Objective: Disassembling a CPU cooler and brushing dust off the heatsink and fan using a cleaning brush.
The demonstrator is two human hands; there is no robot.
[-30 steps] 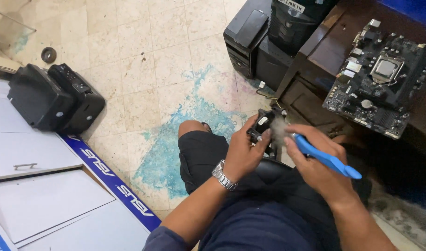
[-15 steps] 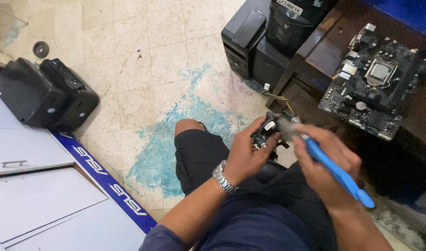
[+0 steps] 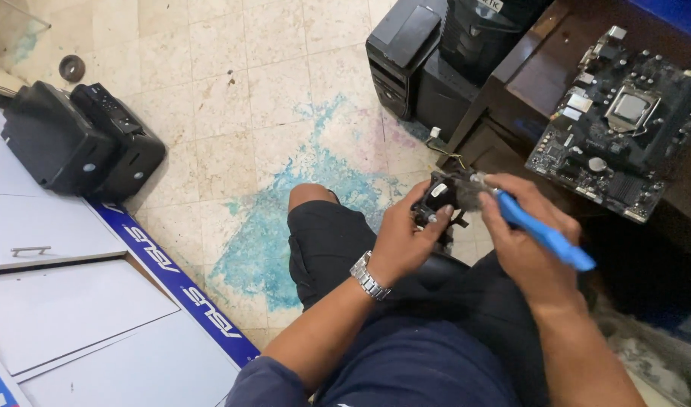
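The left hand (image 3: 406,245) grips a small black fan (image 3: 438,202) and the right hand (image 3: 528,241) is closed around a blue brush (image 3: 541,234), so pressing too hard could bend the blades.

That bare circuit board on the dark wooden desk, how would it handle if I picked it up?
The circuit board looks flat and stiff, so it probably won't flop. Its exposed chips and central socket suggest it's fragile; edges seem safest. It lies flat, unlikely to roll.
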